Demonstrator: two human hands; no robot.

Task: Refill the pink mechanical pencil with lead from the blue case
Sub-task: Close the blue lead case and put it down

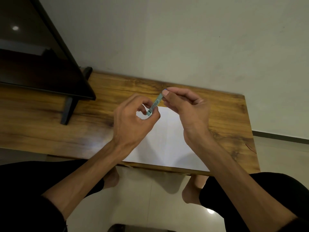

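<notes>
The blue-green lead case (pixel 155 104) is held tilted above a white sheet of paper (pixel 167 141) on the wooden table. My left hand (pixel 133 121) pinches its lower end between thumb and fingers. My right hand (pixel 185 106) pinches the upper end, where a small blue tip shows at my fingertips. The pink mechanical pencil is not in view; it may be hidden behind my hands.
The wooden table (pixel 225 118) stands against a pale wall. A dark monitor (pixel 41 64) on black feet takes up its left part. The table's near edge runs just under the paper, with my knees and feet below it over a tiled floor.
</notes>
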